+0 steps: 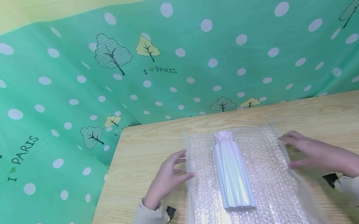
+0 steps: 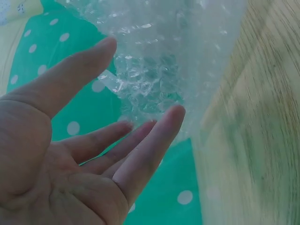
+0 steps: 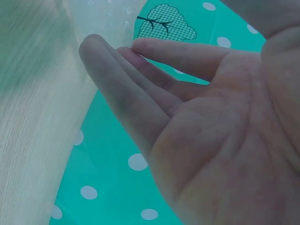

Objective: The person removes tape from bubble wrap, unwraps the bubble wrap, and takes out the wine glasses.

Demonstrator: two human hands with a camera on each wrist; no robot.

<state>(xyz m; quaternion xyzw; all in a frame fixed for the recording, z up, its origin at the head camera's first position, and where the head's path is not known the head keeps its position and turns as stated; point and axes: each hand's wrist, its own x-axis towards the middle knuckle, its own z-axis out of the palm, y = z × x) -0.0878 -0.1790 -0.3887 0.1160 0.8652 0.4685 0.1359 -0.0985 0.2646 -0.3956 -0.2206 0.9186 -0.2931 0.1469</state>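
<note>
A pale vase (image 1: 233, 170), pinkish at its narrow neck and bluish-white below, lies on a sheet of bubble wrap (image 1: 269, 182) with its neck toward the far side. At the sheet's left edge is my left hand (image 1: 168, 177), fingers spread and slightly bent, nothing gripped. The left wrist view has the bubble wrap (image 2: 154, 70) right by those fingertips; whether they touch it I cannot tell. Along the right edge my right hand (image 1: 318, 154) hovers with loosely bent fingers, holding nothing. In the right wrist view the palm (image 3: 220, 131) is bare.
The wooden table (image 1: 150, 141) lies under the sheet, its back and left edges in view. Behind and to the left hangs a green cloth (image 1: 71, 81) with white dots and printed trees. A small black object (image 1: 171, 212) sits by each cuff.
</note>
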